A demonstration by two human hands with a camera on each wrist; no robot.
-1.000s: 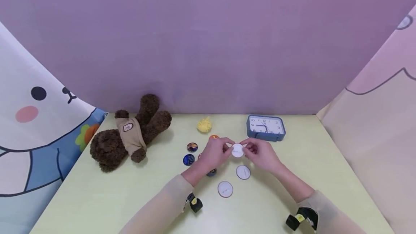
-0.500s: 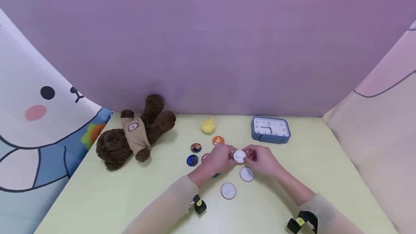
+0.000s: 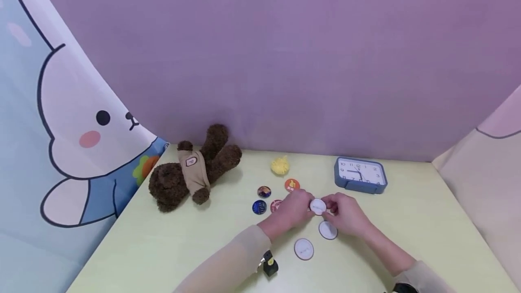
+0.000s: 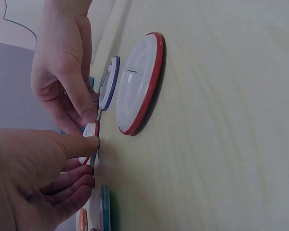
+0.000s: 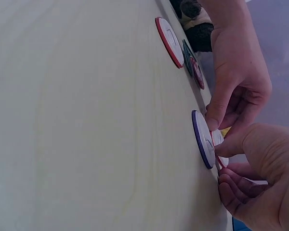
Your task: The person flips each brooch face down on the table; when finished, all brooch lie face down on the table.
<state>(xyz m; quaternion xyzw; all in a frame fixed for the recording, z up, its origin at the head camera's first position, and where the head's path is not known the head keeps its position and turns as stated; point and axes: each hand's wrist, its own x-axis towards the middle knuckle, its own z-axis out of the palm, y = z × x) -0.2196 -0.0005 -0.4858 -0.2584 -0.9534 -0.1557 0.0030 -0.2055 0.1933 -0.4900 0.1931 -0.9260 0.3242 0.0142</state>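
From the head, we see left hand [image 3: 293, 210] and right hand [image 3: 347, 214] both pinching one white-backed pin badge [image 3: 318, 206], an alarm clock [image 3: 361, 173] at its two o'clock. The left-wrist view shows us it is red-rimmed; in the right-wrist view, a blue-rimmed badge [image 5: 205, 139] sits near its nine o'clock.

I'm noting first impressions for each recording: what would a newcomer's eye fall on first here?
Probably the brown teddy bear, lying on the left of the table. Next, the left hand and right hand near the middle, pinching a white badge between them. The blue clock also stands out, back right.
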